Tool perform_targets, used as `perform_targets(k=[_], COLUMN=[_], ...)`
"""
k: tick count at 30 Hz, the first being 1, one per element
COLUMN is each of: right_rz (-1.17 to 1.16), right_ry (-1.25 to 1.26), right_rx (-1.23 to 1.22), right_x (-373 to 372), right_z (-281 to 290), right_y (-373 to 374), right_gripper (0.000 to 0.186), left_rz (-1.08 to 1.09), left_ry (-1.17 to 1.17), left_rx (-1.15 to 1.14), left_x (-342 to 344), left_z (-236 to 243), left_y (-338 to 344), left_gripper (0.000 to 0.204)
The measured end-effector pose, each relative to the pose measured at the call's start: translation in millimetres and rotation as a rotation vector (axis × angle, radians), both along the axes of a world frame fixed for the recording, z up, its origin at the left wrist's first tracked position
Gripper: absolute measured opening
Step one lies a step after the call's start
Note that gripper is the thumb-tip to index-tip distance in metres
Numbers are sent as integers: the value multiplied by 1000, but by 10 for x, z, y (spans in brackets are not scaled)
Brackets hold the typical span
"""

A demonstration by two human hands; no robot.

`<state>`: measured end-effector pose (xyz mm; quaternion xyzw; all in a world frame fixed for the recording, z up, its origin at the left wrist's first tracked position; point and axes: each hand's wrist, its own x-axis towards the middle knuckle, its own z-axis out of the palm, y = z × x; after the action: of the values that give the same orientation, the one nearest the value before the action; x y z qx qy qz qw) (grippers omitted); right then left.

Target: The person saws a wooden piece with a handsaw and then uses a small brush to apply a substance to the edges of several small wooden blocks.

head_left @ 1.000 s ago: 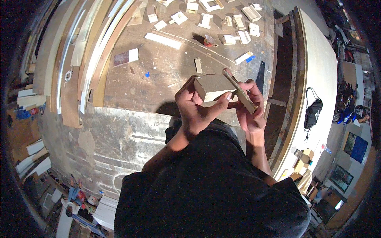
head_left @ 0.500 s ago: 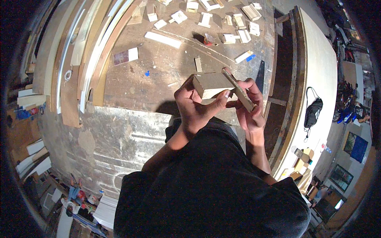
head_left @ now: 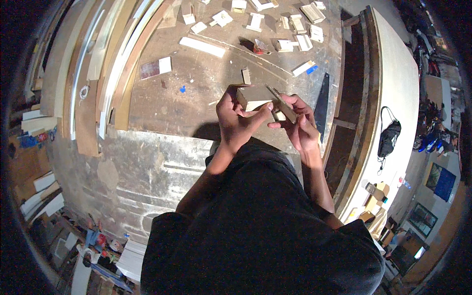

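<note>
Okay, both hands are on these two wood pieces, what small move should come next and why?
Probably press the narrow wooden strip flush against the end of the wooden block. The left hand grips the block from below, and the right hand holds the strip slanted across the block's corner, so the two meet at an angle rather than flat. Whether the faces touch along their length cannot be told.

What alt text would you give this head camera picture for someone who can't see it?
Seen from above, a person's left hand and right hand hold a wooden block and a thin wooden strip together over a worn workbench littered with small wood offcuts.
</note>
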<state>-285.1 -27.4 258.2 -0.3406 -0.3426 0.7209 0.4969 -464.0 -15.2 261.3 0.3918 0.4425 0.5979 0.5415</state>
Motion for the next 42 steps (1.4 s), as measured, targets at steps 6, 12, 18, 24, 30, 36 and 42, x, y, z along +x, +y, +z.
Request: perform_targets(k=[6, 12, 18, 24, 30, 36, 42], right_rz=[8, 18, -64, -245, -469, -392, -291], right_ry=[106, 76, -82, -175, -286, -219, -259], right_rx=[-25, 11, -75, -184, -197, -223, -181], right_x=[22, 30, 49, 72, 58, 300, 599], right_z=[-241, -334, -497, -779, -974, -698, -982], right_y=[-38, -84, -146, -184, -288, -340, -585], right_gripper=[77, 72, 50, 22, 17, 20, 18], left_rz=[-28, -23, -48, -1, 19, 245, 252], left_ry=[100, 160, 35, 250, 262, 909, 1482], left_rx=[30, 37, -163, -105, -44, 72, -7], left_x=[-14, 72, 183, 320, 293, 227, 295], left_z=[-299, -324, -473, -600, -752, -1835, -1650], left_y=[-20, -29, -99, -153, -299, -398, -362], left_gripper=[44, 40, 41, 46, 47, 37, 49])
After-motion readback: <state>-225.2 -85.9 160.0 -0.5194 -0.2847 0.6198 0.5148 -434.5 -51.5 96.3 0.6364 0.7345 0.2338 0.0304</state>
